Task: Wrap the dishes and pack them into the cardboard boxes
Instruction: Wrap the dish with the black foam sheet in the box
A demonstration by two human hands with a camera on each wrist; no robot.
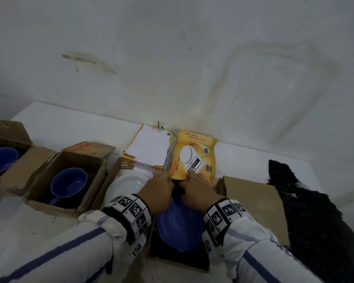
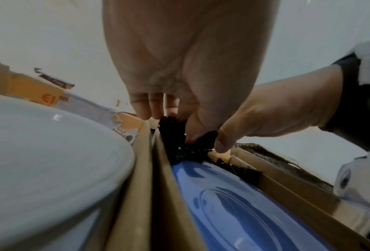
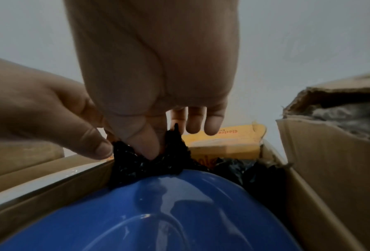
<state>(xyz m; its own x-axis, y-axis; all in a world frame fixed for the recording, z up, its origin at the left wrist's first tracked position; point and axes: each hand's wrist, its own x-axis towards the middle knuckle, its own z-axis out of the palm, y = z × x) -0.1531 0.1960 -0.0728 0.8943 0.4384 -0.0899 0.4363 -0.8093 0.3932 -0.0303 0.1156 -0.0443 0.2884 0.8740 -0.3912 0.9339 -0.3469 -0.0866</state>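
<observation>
A blue plate lies in an open cardboard box on black bubble wrap. Both hands meet at the plate's far rim. My left hand and right hand each pinch the bunched edge of the black wrap. The left wrist view shows the left thumb and fingers closed on the wrap above the plate. The right wrist view shows the right thumb pressed into the wrap over the plate.
A white plate sits in the box to the left. Two further boxes at left hold a blue cup and a blue bowl. A yellow kitchen-scale carton stands behind. More black wrap lies at right beside a cardboard flap.
</observation>
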